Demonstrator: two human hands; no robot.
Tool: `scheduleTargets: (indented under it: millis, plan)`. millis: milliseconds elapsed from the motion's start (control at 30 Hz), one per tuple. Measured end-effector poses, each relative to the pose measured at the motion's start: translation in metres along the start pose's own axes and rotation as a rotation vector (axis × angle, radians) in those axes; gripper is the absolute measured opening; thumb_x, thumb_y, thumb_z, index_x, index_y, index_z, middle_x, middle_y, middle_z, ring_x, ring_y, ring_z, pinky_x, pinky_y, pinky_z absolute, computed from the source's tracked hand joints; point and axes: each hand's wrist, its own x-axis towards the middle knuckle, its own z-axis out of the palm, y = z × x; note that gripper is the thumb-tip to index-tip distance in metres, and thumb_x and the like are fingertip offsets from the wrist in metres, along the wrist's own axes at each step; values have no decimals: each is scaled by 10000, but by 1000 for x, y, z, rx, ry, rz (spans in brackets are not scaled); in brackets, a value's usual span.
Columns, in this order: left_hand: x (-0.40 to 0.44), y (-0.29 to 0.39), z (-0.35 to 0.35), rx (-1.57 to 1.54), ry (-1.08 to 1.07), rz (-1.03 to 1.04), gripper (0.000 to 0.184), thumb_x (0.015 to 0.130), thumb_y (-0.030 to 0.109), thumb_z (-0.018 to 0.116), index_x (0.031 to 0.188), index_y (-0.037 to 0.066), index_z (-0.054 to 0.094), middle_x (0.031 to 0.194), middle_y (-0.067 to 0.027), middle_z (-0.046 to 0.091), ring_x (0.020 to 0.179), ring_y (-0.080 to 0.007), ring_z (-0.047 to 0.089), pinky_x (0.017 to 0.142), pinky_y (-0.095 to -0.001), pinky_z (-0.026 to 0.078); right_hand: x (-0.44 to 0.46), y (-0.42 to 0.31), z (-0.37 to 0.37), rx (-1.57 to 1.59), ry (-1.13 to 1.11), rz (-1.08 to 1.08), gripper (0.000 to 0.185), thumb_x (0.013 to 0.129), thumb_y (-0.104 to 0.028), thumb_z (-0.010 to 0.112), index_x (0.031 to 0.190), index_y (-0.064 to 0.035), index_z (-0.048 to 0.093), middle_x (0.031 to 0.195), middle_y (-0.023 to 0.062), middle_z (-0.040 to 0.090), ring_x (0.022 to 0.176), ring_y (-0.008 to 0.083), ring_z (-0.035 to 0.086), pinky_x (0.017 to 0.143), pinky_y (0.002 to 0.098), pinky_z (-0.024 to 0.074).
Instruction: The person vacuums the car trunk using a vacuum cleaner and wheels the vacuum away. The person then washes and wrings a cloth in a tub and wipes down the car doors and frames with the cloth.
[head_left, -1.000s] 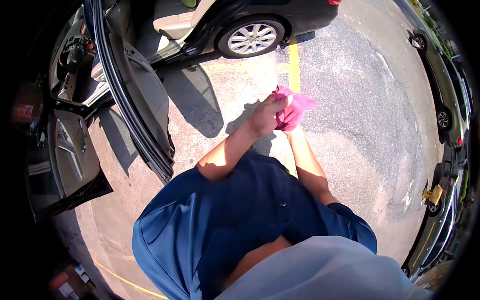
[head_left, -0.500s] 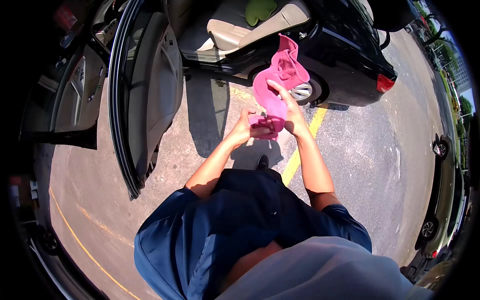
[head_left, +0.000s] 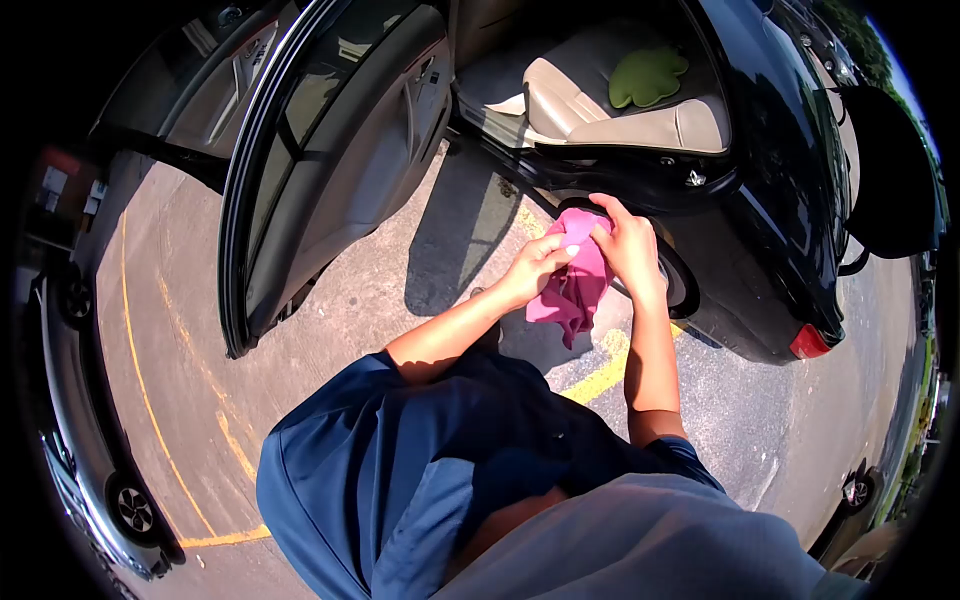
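Note:
A pink cloth point(head_left: 572, 292) hangs bunched between my two hands, in front of my body and above the pavement. My left hand point(head_left: 537, 268) pinches its upper left edge between thumb and fingers. On the other side, my right hand point(head_left: 630, 245) is closed on the cloth's upper right part, its index finger curled over the top. The lower end of the cloth dangles loose in folds. Just beyond my hands is the rear wheel area of a black car point(head_left: 770, 240), partly hidden by my right hand and forearm.
An open rear car door point(head_left: 350, 150) stands to the left, with another open door point(head_left: 215, 95) beyond it. Inside, a green cushion point(head_left: 648, 78) lies on the beige seat point(head_left: 570, 105). A parked car point(head_left: 110, 470) is at far left. Yellow lines point(head_left: 600, 380) mark the pavement.
The cloth was stretched out lengthwise and is now gathered, hanging downward. Both hands have come closer together near its top. My view has turned and moved nearer the open door.

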Motion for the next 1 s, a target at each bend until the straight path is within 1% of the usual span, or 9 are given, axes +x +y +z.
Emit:
scheduleTargets:
  millis: [67,100,233,300,367,600,800,933,1000]
  plan:
    - [19,27,2,-123,33,9,195,930,243,548,998,61,541,868,12,583,833,-67,564,759,-233,449,33,38,24,449,33,-94,375,728,-44,655,1102,-42,616,872,139,666,777,162,643,734,266,492]
    - [28,35,-1,-185,42,7,186,933,238,543,1013,71,527,876,13,579,845,-65,563,766,-236,450,45,34,20,677,-104,103,369,742,1,629,1110,-2,604,991,82,656,867,128,615,797,260,478]
    - [95,51,-54,-115,-47,199,245,849,108,654,1015,91,475,1013,-34,566,909,-112,577,738,-232,480,114,45,19,757,-153,-89,389,765,28,587,1154,9,569,1055,81,631,988,155,585,889,283,440]
    - [121,84,-51,-20,27,182,533,710,150,805,1022,94,377,1008,-85,546,931,-141,565,826,-303,484,153,30,17,582,-170,-153,378,796,-23,578,1174,-9,556,1093,126,629,1015,195,592,904,303,437]
    - [152,93,-60,531,211,369,899,567,310,888,1187,-14,324,1132,-144,491,1027,-212,545,828,-338,491,185,12,18,526,-176,-193,352,839,-111,587,1181,-36,552,1065,136,639,966,218,616,860,310,456]
    - [221,125,-100,209,317,487,213,820,14,664,999,-42,563,903,-90,653,801,-133,637,731,-244,520,275,29,0,697,-41,-80,327,816,-148,697,1097,-11,605,907,46,649,828,75,586,731,215,472]
    - [263,145,-118,-327,149,78,314,946,134,451,1196,-53,486,1140,-148,588,1004,-213,611,884,-335,491,341,52,8,695,67,-113,264,850,-151,656,1078,-23,621,844,32,675,802,67,601,699,214,476]
    - [303,149,-104,-638,-111,4,378,972,237,396,1256,-7,444,1173,-123,580,1111,-218,554,970,-373,428,373,46,-14,10,60,-526,224,862,-179,576,1049,-57,593,870,200,633,791,359,618,671,420,503]
    - [323,147,-102,-741,-214,-41,391,938,232,496,1265,23,449,1178,-117,579,1094,-229,563,967,-384,432,388,56,-27,-114,44,-609,237,866,-175,561,1067,-50,569,792,175,641,712,343,629,611,415,502]
